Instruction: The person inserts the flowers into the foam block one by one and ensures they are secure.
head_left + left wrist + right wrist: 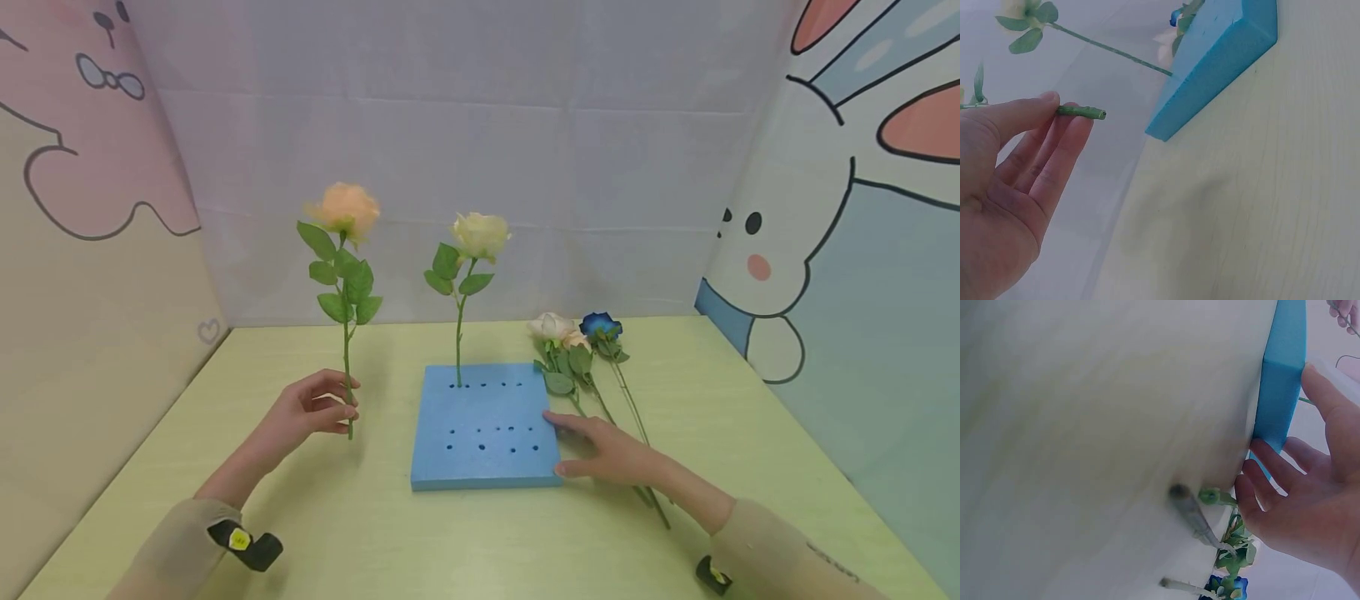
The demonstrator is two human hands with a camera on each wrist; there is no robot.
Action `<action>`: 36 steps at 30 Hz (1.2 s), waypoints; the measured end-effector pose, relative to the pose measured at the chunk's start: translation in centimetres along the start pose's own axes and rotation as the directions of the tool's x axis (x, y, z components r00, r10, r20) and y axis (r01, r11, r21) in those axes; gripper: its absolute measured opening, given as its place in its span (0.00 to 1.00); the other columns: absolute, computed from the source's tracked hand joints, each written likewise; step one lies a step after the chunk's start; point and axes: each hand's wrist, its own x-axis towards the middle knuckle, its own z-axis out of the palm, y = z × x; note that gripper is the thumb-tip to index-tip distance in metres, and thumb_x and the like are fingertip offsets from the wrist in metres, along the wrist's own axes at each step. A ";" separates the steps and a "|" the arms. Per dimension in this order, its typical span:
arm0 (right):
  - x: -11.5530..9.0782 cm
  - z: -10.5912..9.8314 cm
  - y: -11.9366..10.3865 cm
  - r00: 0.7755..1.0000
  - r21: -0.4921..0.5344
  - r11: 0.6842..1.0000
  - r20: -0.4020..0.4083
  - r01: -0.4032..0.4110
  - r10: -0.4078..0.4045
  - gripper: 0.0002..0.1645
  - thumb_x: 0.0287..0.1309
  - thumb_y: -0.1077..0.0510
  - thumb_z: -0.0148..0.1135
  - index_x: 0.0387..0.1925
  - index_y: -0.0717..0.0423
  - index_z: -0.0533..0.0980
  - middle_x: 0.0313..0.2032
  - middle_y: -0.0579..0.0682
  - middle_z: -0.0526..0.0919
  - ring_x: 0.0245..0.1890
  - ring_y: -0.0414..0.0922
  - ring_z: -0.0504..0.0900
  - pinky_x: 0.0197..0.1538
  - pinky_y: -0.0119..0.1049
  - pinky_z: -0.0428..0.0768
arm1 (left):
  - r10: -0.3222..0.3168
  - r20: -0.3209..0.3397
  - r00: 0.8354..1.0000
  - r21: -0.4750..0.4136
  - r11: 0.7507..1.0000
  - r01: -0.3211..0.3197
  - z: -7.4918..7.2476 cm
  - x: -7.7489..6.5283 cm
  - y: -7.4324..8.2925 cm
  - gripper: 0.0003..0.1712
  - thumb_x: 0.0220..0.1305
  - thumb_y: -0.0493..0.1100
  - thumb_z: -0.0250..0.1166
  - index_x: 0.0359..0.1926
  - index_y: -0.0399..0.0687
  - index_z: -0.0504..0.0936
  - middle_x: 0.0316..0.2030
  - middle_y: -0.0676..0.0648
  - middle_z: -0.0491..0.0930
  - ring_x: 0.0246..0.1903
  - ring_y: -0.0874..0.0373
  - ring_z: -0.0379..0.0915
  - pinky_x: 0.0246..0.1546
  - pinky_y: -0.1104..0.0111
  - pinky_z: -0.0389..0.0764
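Note:
My left hand pinches the lower stem of a peach rose between thumb and fingertips. The rose stands upright above the table, left of a blue foam block with rows of small holes. In the left wrist view the cut end of the stem sticks out past the fingertips. A cream rose rises from a hole in the block's back row. At the block's right edge rests my right hand, fingers extended along the side and thumb by the near corner.
Right of the block lie loose flowers: a white rose, a smaller peach one and a blue rose. Their stems run toward the near right, partly under my right forearm. Printed cloth walls enclose the table on three sides.

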 end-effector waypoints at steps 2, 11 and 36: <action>0.0 0.0 0.0 1.000 -0.006 1.000 -0.001 -0.001 0.001 0.49 0.59 0.39 0.65 0.74 0.56 0.59 0.73 0.59 0.63 0.73 0.62 0.60 0.71 0.62 0.58 | 0.001 -0.007 1.000 -0.001 1.000 -0.001 0.3 0.1 0.3 0.17 0.66 0.37 0.65 0.54 0.43 0.75 0.39 0.51 0.82 0.39 0.62 0.85 0.40 0.65 0.86; -0.1 0.0 0.1 1.000 -0.014 1.000 -0.003 -0.008 0.008 0.49 0.59 0.38 0.65 0.74 0.55 0.59 0.73 0.58 0.64 0.73 0.61 0.61 0.71 0.62 0.58 | 0.018 -0.023 1.000 0.017 1.000 -0.017 1.6 0.8 1.7 0.15 0.65 0.39 0.66 0.51 0.40 0.76 0.37 0.55 0.82 0.39 0.60 0.85 0.40 0.66 0.85; 0.0 -0.1 -0.2 1.000 0.003 1.000 -0.002 0.007 -0.007 0.48 0.59 0.41 0.66 0.74 0.57 0.59 0.73 0.58 0.64 0.73 0.60 0.60 0.71 0.62 0.58 | 0.083 0.096 0.992 0.106 0.990 -0.093 8.7 4.6 2.0 0.08 0.63 0.37 0.67 0.43 0.44 0.79 0.42 0.41 0.82 0.41 0.55 0.83 0.39 0.66 0.85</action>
